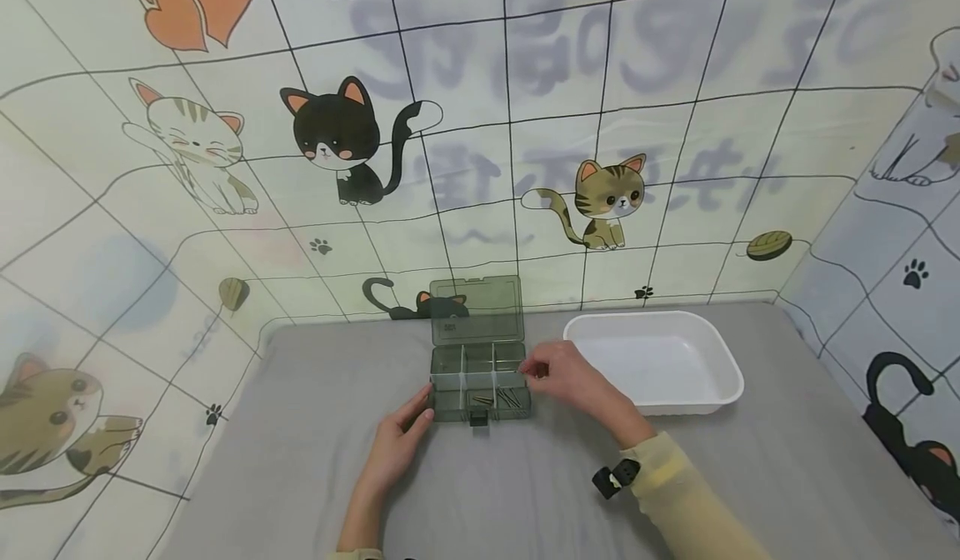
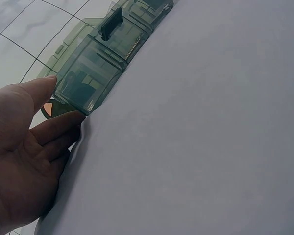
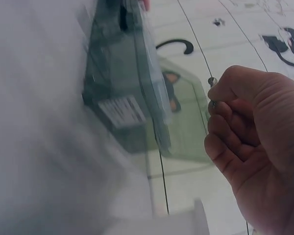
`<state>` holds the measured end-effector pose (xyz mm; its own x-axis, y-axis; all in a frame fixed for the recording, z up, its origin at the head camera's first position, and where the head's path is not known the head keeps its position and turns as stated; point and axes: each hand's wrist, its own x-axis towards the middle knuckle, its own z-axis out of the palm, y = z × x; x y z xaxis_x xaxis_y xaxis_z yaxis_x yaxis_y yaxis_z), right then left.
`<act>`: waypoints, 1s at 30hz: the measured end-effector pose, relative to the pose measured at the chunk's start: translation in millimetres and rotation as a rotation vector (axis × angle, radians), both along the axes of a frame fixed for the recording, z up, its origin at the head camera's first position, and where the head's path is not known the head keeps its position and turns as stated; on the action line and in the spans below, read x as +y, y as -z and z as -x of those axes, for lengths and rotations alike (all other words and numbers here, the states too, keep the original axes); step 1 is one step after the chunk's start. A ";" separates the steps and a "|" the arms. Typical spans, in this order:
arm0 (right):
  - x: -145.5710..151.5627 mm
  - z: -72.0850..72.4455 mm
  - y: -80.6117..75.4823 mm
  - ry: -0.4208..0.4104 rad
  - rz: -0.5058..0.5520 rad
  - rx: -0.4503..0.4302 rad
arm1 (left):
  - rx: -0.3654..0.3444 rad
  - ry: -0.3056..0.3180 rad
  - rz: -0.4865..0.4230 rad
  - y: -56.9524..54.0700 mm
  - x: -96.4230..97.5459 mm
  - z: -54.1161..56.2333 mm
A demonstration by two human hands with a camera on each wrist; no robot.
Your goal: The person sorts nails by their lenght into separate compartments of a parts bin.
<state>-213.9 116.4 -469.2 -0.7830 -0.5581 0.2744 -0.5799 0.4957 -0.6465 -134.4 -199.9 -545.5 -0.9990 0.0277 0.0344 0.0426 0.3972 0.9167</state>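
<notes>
A green see-through compartment box [image 1: 480, 381] lies with its lid raised at the back; thin metal screws [image 1: 508, 397] show in its front compartments. At the box's left side, my left hand [image 1: 393, 443] touches the front corner with thumb and fingertips. The left wrist view shows those fingers [image 2: 59, 128] nearly straight against the box's end. Over the box's right edge, my right hand [image 1: 570, 377] pinches a small metal screw [image 3: 212, 82] between thumb and index finger, its round head sticking out. The other fingers of that hand are curled.
A white plastic tray [image 1: 645, 402] stands right of the box, close to the right forearm. Grey cloth [image 1: 337, 460] covers the table. Behind it rises a cloth wall [image 1: 480, 168] printed with cats and grid lines, near the raised lid [image 1: 476, 310].
</notes>
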 end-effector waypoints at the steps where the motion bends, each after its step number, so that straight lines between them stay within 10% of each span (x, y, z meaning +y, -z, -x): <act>1: -5.3 -0.5 1.1 -0.026 0.000 0.033 | 0.000 0.000 0.003 0.3 0.0 -0.1; 15: -62.1 -5.3 12.8 -0.066 0.024 0.020 | -0.008 0.007 -0.010 -0.4 0.6 -1.0; 30: -58.5 -2.2 16.4 -0.037 0.058 -0.009 | -0.008 0.001 0.000 -1.5 -0.7 -0.8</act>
